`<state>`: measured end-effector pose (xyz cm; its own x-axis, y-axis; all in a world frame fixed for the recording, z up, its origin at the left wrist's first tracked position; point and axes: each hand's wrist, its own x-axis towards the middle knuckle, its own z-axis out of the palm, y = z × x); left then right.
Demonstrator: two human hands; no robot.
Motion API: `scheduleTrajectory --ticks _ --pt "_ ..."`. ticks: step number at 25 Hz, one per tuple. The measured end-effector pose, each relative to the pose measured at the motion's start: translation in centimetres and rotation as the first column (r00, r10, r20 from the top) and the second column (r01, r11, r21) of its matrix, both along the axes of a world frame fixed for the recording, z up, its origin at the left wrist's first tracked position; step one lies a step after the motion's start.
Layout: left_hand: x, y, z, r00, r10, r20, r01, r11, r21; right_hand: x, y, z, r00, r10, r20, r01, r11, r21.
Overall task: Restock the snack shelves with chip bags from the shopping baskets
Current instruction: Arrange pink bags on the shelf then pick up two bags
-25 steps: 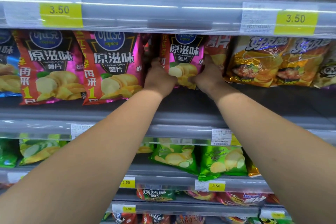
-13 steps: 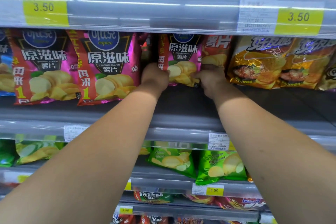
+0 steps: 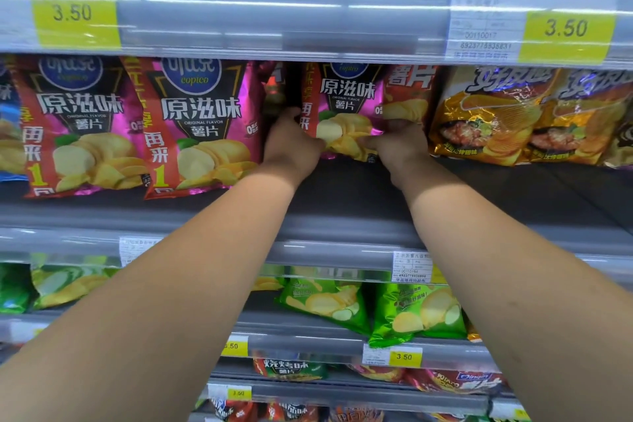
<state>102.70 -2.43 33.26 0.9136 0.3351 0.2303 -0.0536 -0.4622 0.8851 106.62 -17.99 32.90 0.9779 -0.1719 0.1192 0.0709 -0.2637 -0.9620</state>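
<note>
A magenta and red chip bag (image 3: pixel 342 103) stands upright deep on the dark middle shelf (image 3: pixel 513 195). My left hand (image 3: pixel 291 144) grips its lower left corner and my right hand (image 3: pixel 397 144) grips its lower right edge. Just behind and right of it a red chip bag (image 3: pixel 409 89) leans, partly hidden. Two matching magenta bags (image 3: pixel 202 127) (image 3: pixel 78 127) stand to the left at the shelf front. No shopping basket is in view.
Golden chip bags (image 3: pixel 489 120) stand to the right on the same shelf. Green bags (image 3: pixel 421 315) lie on the shelf below, more bags lower down. The upper shelf rail (image 3: pixel 291 20) with yellow price tags overhangs the bags.
Both hands have slid down from the bag's sides to its bottom edge, and the bag sits slightly lower and more upright. The view has shifted a little to the right.
</note>
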Motion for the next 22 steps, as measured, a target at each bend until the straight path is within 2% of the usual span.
scheduleTrajectory --ticks 4,6,10,12,13,15,16,20,22 --pt "-1.8 -0.1 1.0 0.998 -0.044 0.034 0.043 0.999 0.029 -1.5 -0.3 0.8 1.000 0.003 -0.003 -0.002 0.999 0.033" --pt "-3.1 -0.2 1.3 0.997 -0.074 0.018 0.073 0.995 0.074 -3.2 -0.4 0.9 0.998 0.060 0.007 -0.060 0.997 0.044" --pt "-6.1 -0.5 2.4 0.984 -0.177 -0.002 0.175 0.973 0.148 -7.8 -0.6 1.1 0.994 0.100 0.032 -0.097 0.991 -0.087" --pt "-7.9 -0.4 2.4 0.980 -0.200 0.007 0.188 0.935 0.301 -10.4 -1.0 1.1 0.995 0.056 0.085 -0.036 0.976 -0.216" --pt "-8.9 -0.3 2.2 0.979 -0.202 0.016 0.179 0.900 0.397 -11.9 -1.2 0.8 0.991 0.004 0.134 0.040 0.945 -0.324" --pt "-10.7 -0.2 1.6 0.973 -0.225 0.046 0.163 0.818 0.551 -15.0 -1.6 0.1 0.975 -0.089 0.205 0.187 0.826 -0.532" --pt "-11.7 -0.2 1.3 0.964 -0.258 0.072 0.164 0.783 0.599 -16.4 -1.7 -0.5 0.966 -0.105 0.237 0.228 0.779 -0.584" --pt "-15.1 -0.8 -1.0 0.883 -0.445 0.148 0.242 0.703 0.669 -21.9 -2.6 -3.4 0.946 -0.133 0.296 0.297 0.720 -0.628" --pt "-17.3 -1.7 -3.2 0.848 -0.514 0.131 0.295 0.663 0.689 -25.1 -3.4 -5.3 0.940 -0.175 0.294 0.330 0.690 -0.644"
